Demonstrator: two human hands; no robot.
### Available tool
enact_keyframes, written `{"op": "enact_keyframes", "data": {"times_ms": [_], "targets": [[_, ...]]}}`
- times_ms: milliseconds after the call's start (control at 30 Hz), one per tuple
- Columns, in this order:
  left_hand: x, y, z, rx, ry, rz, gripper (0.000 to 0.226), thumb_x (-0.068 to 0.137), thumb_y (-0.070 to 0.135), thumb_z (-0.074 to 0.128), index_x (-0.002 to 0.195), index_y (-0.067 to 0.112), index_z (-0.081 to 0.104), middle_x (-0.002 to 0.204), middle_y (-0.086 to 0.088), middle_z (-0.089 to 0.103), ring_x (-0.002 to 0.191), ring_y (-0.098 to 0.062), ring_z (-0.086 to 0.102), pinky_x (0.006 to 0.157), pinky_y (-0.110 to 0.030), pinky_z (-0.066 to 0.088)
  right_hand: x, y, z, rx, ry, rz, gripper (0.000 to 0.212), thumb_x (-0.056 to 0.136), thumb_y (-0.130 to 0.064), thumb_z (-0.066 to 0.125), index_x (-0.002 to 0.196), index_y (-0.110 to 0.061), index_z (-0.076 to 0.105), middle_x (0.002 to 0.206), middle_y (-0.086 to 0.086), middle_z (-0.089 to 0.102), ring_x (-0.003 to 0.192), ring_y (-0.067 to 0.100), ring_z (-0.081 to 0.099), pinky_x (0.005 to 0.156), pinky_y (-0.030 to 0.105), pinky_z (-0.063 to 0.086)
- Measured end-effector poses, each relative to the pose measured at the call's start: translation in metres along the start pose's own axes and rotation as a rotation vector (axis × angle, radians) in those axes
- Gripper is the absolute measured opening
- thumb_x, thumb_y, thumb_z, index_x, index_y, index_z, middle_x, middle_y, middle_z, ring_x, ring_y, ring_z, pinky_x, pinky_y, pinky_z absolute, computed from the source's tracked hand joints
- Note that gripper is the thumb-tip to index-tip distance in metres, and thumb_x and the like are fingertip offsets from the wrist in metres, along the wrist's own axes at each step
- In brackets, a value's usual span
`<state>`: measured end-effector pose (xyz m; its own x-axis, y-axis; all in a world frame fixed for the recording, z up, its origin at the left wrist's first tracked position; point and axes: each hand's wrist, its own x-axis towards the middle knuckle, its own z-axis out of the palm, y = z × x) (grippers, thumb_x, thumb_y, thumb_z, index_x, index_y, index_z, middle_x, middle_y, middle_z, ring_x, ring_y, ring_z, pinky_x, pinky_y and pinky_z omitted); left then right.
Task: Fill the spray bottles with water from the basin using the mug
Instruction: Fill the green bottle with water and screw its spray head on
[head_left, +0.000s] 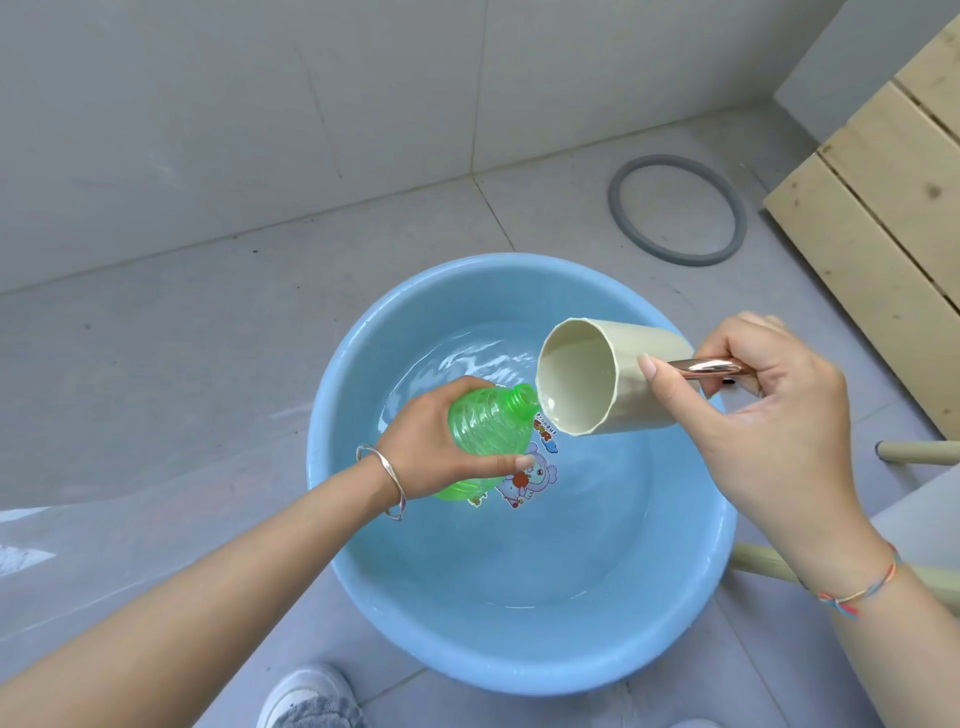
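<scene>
Fig.: Mug-to-bottle pour over basin (332, 467).
L hand (431, 441) grips green bottle (488, 421), neck tilted up-right twd mug (597, 379); R hand (769, 395) grasps mug handle, lip just beside bottle mouth, mug axis near-horizontal.

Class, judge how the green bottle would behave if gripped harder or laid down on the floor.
The bottle looks like thin, see-through plastic, so it is probably light and easily squashed. Its round ribbed body would likely roll if laid down. The ribs should help the left hand grip it, even wet.
</scene>
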<state>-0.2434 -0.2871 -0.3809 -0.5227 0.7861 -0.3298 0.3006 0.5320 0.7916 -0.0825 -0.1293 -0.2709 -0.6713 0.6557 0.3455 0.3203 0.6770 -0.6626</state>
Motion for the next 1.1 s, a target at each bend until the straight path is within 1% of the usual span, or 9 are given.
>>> {"op": "enact_keyframes", "data": {"times_ms": [67,167,333,467,567,700,900,1033,1100], "targets": [[0.000,-0.001,0.000,0.002,0.003,0.003,0.085,0.044,0.076,0.077,0.118,0.039,0.054,0.112,0.023,0.060,0.108,-0.002,0.055,0.095,-0.022,0.042,0.000,-0.001,0.000,-0.021,0.003,-0.023,0.038,0.078,-0.024,0.072,0.058,-0.011,0.042,0.059,-0.004,0.045,0.066,0.011,0.039,0.061,0.017,0.029],[0.000,-0.001,0.000,-0.001,-0.002,0.000,0.081,0.047,0.071,0.080,0.117,0.039,0.054,0.110,0.022,0.060,0.107,-0.003,0.055,0.094,-0.022,0.043,0.000,-0.004,-0.001,-0.043,0.010,-0.049,0.039,0.078,-0.023,0.072,0.058,-0.010,0.042,0.059,-0.004,0.044,0.066,0.009,0.038,0.063,0.018,0.028],[0.000,-0.002,0.001,-0.004,0.005,0.005,0.081,0.041,0.079,0.068,0.113,0.043,0.054,0.108,0.024,0.061,0.105,-0.001,0.056,0.093,-0.022,0.043,0.001,-0.008,-0.003,-0.089,0.024,-0.089,0.037,0.079,-0.023,0.072,0.058,-0.008,0.044,0.059,-0.003,0.044,0.067,0.008,0.038,0.064,0.026,0.029],[-0.001,-0.002,0.002,-0.009,0.009,0.011,0.084,0.041,0.079,0.067,0.115,0.041,0.055,0.110,0.024,0.061,0.105,0.001,0.055,0.092,-0.019,0.041,0.002,-0.012,-0.005,-0.134,0.032,-0.127,0.037,0.080,-0.022,0.071,0.058,-0.006,0.045,0.058,0.002,0.043,0.065,0.018,0.034,0.066,0.030,0.028],[-0.001,-0.001,0.002,-0.013,0.003,0.006,0.087,0.040,0.079,0.067,0.116,0.039,0.055,0.110,0.023,0.061,0.106,-0.001,0.056,0.092,-0.020,0.042,0.002,-0.014,-0.006,-0.159,0.042,-0.163,0.037,0.081,-0.022,0.070,0.059,-0.005,0.046,0.059,0.004,0.044,0.065,0.021,0.033,0.068,0.030,0.028],[-0.001,0.001,0.003,-0.018,0.006,0.008,0.082,0.041,0.077,0.070,0.114,0.041,0.055,0.107,0.024,0.061,0.103,0.000,0.056,0.088,-0.017,0.040,0.002,-0.016,-0.006,-0.193,0.048,-0.207,0.036,0.081,-0.022,0.070,0.059,-0.006,0.046,0.059,0.002,0.042,0.065,0.018,0.031,0.068,0.026,0.027],[-0.001,0.001,0.004,0.004,0.001,-0.007,0.087,0.042,0.077,0.076,0.118,0.040,0.054,0.114,0.020,0.060,0.109,-0.004,0.055,0.093,-0.022,0.041,0.002,-0.020,-0.005,-0.229,0.056,-0.287,0.032,0.080,-0.018,0.071,0.060,-0.008,0.048,0.059,0.001,0.039,0.067,0.016,0.030,0.070,0.027,0.023],[-0.002,0.002,0.005,0.015,0.003,-0.008,0.083,0.047,0.068,0.082,0.120,0.039,0.055,0.114,0.020,0.059,0.109,-0.003,0.053,0.089,-0.018,0.037,0.003,-0.023,-0.005,-0.257,0.065,-0.352,0.032,0.080,-0.017,0.071,0.060,-0.008,0.048,0.064,-0.006,0.030,0.068,0.013,0.024,0.074,0.026,0.021],[-0.003,0.001,0.005,0.010,0.000,-0.015,0.083,0.045,0.071,0.082,0.118,0.041,0.054,0.113,0.020,0.059,0.109,-0.003,0.053,0.089,-0.018,0.036,0.003,-0.025,-0.005,-0.269,0.067,-0.384,0.032,0.081,-0.017,0.071,0.060,-0.008,0.048,0.066,-0.007,0.029,0.070,0.012,0.022,0.075,0.026,0.021]]}}
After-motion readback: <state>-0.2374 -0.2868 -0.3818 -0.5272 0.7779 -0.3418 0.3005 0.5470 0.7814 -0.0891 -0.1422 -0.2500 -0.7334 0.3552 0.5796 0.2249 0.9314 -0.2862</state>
